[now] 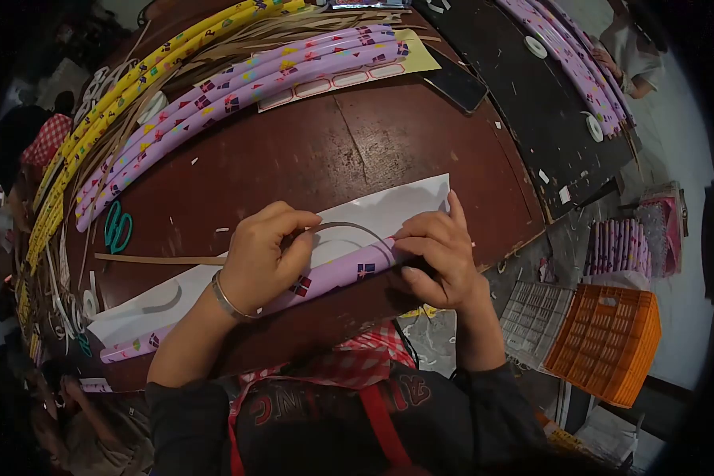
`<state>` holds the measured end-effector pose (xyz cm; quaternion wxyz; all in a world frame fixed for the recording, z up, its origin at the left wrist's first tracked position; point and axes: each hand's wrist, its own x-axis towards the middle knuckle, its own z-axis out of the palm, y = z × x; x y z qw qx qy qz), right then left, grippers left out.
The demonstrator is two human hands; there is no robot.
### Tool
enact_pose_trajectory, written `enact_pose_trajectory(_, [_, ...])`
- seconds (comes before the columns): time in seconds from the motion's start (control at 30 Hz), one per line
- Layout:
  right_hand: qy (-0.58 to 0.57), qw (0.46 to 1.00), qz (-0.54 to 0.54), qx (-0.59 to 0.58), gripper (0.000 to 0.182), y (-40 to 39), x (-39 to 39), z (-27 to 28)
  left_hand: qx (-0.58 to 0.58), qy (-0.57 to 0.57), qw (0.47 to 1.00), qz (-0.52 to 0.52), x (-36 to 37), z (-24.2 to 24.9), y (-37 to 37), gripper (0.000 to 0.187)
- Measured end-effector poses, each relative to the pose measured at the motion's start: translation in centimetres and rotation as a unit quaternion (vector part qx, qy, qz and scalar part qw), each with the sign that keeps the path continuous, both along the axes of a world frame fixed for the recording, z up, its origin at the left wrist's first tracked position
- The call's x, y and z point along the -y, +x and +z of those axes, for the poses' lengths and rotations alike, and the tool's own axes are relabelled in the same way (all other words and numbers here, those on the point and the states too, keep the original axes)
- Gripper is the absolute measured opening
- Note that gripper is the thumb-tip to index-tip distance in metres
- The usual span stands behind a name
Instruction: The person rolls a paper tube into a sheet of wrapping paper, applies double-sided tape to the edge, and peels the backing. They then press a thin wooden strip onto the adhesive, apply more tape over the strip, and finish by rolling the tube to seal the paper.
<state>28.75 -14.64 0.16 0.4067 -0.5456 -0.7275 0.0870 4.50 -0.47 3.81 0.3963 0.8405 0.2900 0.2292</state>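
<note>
A roll of purple wrapping paper (337, 272) with gift prints lies along the near table edge, its white underside (373, 206) spread out flat behind it. My left hand (266, 254) is closed over the roll, thumb and forefinger pinching a narrow brown strip (163, 259). One end of the strip trails left across the table; the other bows up in a loop toward the roll's right part. My right hand (443, 258) has its fingers curled around the right end of the roll, where the strip comes down. The right palm hides that end.
Teal scissors (117, 228) lie at the left. Finished purple rolls (238, 91), yellow rolls (147, 75) and brown strips line the back, near a phone (456, 83). An orange crate (607, 341) stands right of the table. Other people are at the left and far right.
</note>
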Motion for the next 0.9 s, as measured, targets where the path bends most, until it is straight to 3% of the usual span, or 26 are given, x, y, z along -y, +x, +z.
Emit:
enact_pose_trajectory(0.23, [-0.008,0.999,0.041,-0.002,0.026,0.4,0.0,0.0,0.006,-0.043,0.999,-0.01,-0.4,-0.3,-0.2,0.018])
enact_pose_trajectory(0.53, [-0.019,0.999,-0.011,0.027,0.012,-0.2,-0.2,0.1,0.009,-0.031,0.999,-0.009,-0.6,-0.1,-0.3,0.018])
enact_pose_trajectory(0.83, [-0.031,0.999,-0.018,-0.001,0.02,0.0,-0.4,-0.2,-0.043,0.057,0.987,-0.146,-1.3,2.9,1.6,0.035])
enact_pose_trajectory(0.9, [-0.037,0.999,-0.021,-0.022,0.024,0.1,-0.2,-0.3,0.03,-0.212,0.966,-0.141,-1.2,3.1,3.4,0.043])
